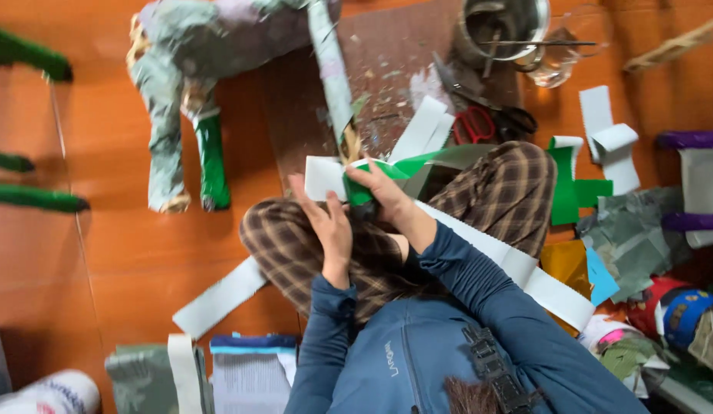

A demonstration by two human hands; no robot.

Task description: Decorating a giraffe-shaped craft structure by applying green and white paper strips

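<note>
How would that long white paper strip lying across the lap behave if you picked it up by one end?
The long white paper strip would probably flop and sag, since it already bends over the plaid trousers. It looks thin, so likely light and easy to crease or tear.

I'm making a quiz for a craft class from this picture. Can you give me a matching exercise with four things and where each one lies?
Things:
1. scissors
2. green paper strip
3. metal pot
4. paper figure

Places:
A. top left, on the floor
B. in the hands
C. top edge, right of middle
D. on the brown board, just past the knee

Pairs: 1-D, 2-B, 3-C, 4-A
</note>
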